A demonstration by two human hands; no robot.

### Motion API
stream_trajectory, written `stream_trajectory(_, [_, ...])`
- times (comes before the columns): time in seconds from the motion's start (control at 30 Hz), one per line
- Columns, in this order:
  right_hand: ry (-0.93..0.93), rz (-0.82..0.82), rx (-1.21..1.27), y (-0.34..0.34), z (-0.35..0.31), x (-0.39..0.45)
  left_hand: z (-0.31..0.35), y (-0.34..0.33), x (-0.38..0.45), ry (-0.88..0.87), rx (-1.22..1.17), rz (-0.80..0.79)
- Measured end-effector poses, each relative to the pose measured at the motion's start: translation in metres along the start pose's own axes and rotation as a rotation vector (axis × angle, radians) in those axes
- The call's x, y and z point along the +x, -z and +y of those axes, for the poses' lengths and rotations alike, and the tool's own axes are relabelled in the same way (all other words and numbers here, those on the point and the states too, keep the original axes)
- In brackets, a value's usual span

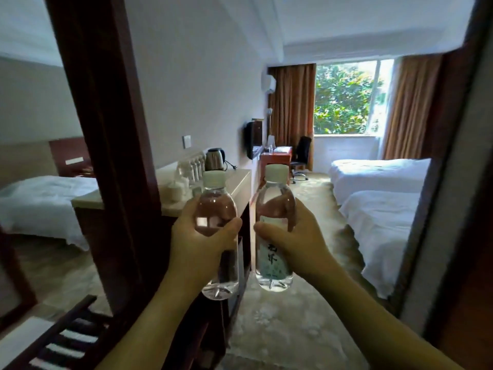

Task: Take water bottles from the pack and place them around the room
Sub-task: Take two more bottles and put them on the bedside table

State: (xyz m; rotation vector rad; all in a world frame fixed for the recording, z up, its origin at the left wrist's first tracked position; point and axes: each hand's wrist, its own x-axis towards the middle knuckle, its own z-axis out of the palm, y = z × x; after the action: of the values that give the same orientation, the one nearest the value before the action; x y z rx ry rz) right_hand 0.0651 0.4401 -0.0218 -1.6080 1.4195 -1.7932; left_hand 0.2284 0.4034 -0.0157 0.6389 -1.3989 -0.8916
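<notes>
An upright water bottle [219,236] is gripped by the left hand [198,244] and a second bottle [274,231], at three o'clock of it, by the right hand [296,241].

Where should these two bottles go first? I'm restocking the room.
Probably step toward the counter on the left and set down the left bottle. Both hands, left hand and right hand, are full, and that counter, with its kettle, is the nearest surface.

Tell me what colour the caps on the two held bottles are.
White, both caps, clearest in the head view.
</notes>
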Motion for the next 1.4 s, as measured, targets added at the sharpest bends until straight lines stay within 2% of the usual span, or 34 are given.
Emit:
stream_trajectory(0.27, [-0.092,0.075,-0.157,0.046,0.094,0.078,-0.093,-0.091,0.087,0.02,-0.092,-0.121])
stream_trajectory(0.37, [-0.1,0.106,-0.222,0.046,0.13,0.132,-0.135,-0.112,0.134,-0.004,-0.069,-0.157])
stream_trajectory(0.53, [-0.091,0.165,-0.296,0.034,0.183,0.241,-0.196,-0.142,0.237,-0.154,-0.034,-0.279])
stream_trajectory(0.63, [-0.09,0.205,-0.331,0.033,0.216,0.302,-0.23,-0.168,0.3,-0.122,-0.084,-0.328])
stream_trajectory(1.0, [-0.112,0.282,-0.303,0.094,0.356,0.478,-0.363,-0.297,0.459,-0.072,-0.186,-0.362])
stream_trajectory(1.4, [-0.086,0.268,-0.273,0.204,0.526,0.723,-0.492,-0.488,0.634,-0.065,-0.064,-0.34])
